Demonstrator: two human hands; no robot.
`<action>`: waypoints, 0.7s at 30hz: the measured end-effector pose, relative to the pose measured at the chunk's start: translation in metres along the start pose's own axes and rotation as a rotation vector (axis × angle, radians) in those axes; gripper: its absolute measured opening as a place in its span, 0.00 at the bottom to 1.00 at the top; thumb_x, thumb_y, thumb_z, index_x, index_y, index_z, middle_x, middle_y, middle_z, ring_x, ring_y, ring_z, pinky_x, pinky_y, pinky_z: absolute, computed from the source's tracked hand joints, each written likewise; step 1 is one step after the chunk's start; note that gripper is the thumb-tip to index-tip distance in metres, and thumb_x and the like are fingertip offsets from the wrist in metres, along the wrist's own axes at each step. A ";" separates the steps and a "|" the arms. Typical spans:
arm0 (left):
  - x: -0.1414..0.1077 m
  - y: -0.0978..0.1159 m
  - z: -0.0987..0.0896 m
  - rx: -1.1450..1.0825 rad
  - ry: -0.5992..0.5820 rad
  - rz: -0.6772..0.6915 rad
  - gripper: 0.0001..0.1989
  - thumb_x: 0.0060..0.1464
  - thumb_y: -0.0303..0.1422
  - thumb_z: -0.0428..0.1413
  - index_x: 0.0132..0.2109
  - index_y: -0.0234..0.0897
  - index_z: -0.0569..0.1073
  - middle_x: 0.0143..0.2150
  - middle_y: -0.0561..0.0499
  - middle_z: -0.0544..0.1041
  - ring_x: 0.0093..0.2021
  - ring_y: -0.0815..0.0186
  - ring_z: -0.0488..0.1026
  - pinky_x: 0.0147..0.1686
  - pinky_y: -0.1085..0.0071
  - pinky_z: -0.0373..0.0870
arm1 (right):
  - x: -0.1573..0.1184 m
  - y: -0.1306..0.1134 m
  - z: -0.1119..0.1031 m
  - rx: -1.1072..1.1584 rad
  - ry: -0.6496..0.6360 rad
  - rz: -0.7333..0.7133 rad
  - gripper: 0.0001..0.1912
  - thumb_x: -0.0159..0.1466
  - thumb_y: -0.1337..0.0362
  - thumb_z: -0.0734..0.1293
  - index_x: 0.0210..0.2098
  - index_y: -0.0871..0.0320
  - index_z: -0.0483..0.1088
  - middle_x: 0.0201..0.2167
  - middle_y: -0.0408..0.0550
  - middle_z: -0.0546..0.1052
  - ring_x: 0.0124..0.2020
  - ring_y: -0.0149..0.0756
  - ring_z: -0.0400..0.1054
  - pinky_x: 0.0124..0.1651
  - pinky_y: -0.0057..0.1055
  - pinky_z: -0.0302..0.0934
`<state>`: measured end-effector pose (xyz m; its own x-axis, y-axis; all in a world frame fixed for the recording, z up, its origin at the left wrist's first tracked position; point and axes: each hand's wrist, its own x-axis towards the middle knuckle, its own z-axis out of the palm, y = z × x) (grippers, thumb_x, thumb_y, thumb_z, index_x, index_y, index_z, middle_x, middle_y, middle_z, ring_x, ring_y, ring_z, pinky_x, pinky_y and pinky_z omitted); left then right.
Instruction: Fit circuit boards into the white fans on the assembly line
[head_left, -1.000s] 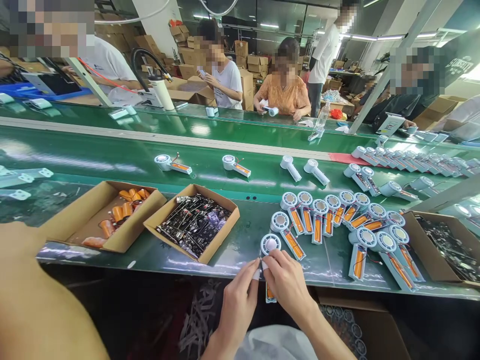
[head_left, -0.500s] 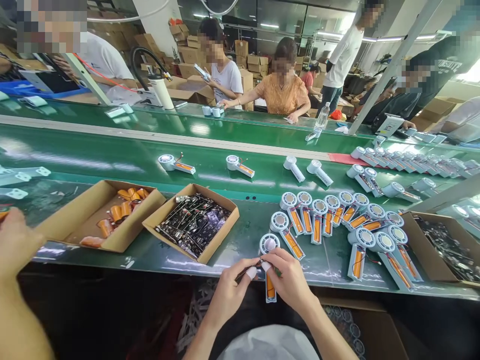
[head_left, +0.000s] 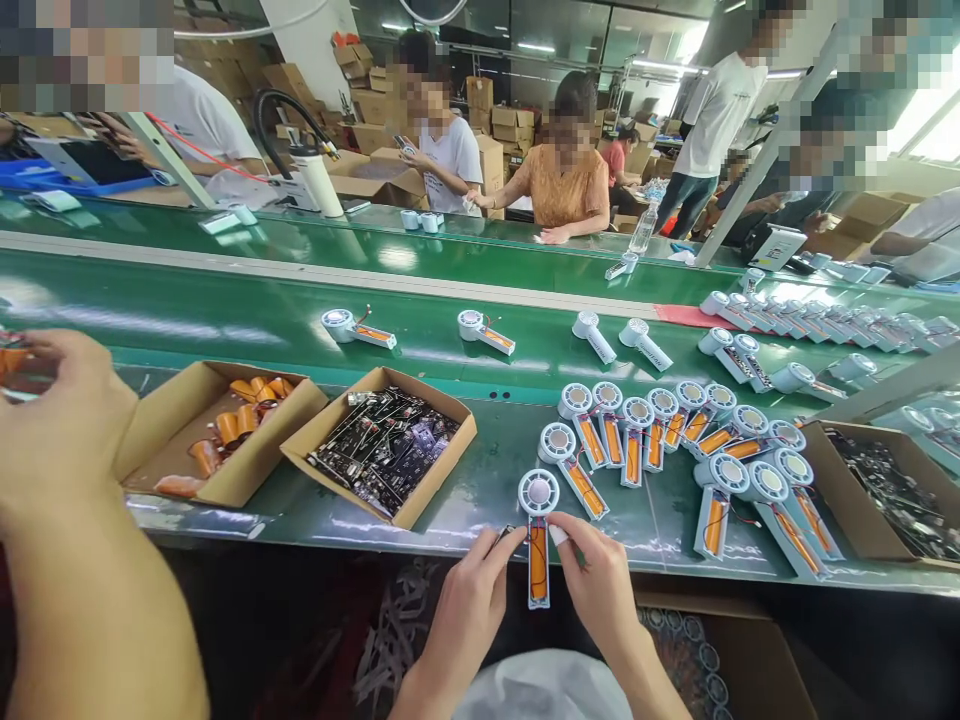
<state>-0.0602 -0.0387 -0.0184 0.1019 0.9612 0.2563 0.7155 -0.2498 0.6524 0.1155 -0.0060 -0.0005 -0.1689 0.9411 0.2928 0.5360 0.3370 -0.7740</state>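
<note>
In front of me lies an opened handheld fan (head_left: pixel 538 565), its round grille away from me and its handle toward me, an orange battery and thin wires showing inside. My left hand (head_left: pixel 472 595) is closed on a small dark circuit board (head_left: pixel 507 533), mostly hidden by the fingers; its index fingertip reaches the left side of the fan's neck. At the right side of the neck, my right hand (head_left: pixel 596 570) pinches the fan's edge, a white cover on one digit. Whether a wire is also in that pinch I cannot make out.
Left stand a cardboard tray of circuit boards (head_left: pixel 386 450) and a box of orange batteries (head_left: pixel 225 470). More opened fans (head_left: pixel 634 445) lie right, beside another parts box (head_left: pixel 832 500). A co-worker's arm (head_left: pixel 82 520) reaches in left. Fans sit on the green belt (head_left: pixel 420 290).
My hands have moved apart from above the fan's neck to its two sides, uncovering the battery. The co-worker's hand at left has come further into view, with something orange.
</note>
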 end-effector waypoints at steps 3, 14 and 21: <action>-0.004 0.002 -0.003 0.185 -0.038 0.054 0.30 0.56 0.17 0.42 0.58 0.46 0.75 0.42 0.47 0.79 0.37 0.62 0.81 0.34 0.72 0.78 | 0.006 -0.005 0.013 0.078 0.031 -0.064 0.14 0.68 0.68 0.61 0.45 0.54 0.77 0.40 0.51 0.83 0.40 0.40 0.79 0.44 0.32 0.74; 0.002 0.003 -0.001 -0.009 -0.015 -0.028 0.26 0.60 0.20 0.41 0.56 0.43 0.76 0.38 0.46 0.78 0.37 0.62 0.81 0.35 0.71 0.77 | 0.009 -0.005 0.020 0.116 0.004 -0.148 0.13 0.68 0.71 0.61 0.43 0.55 0.77 0.36 0.50 0.79 0.36 0.36 0.75 0.39 0.30 0.72; 0.005 0.004 -0.004 -0.165 0.029 -0.069 0.26 0.56 0.19 0.43 0.53 0.42 0.77 0.43 0.46 0.82 0.44 0.61 0.81 0.44 0.67 0.79 | 0.010 0.006 0.019 -0.194 0.163 -0.343 0.17 0.69 0.75 0.58 0.52 0.56 0.71 0.40 0.52 0.78 0.40 0.40 0.74 0.43 0.35 0.72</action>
<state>-0.0595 -0.0354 -0.0119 0.0344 0.9736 0.2257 0.5963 -0.2012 0.7771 0.1017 0.0057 -0.0128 -0.2401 0.7534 0.6122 0.6197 0.6044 -0.5007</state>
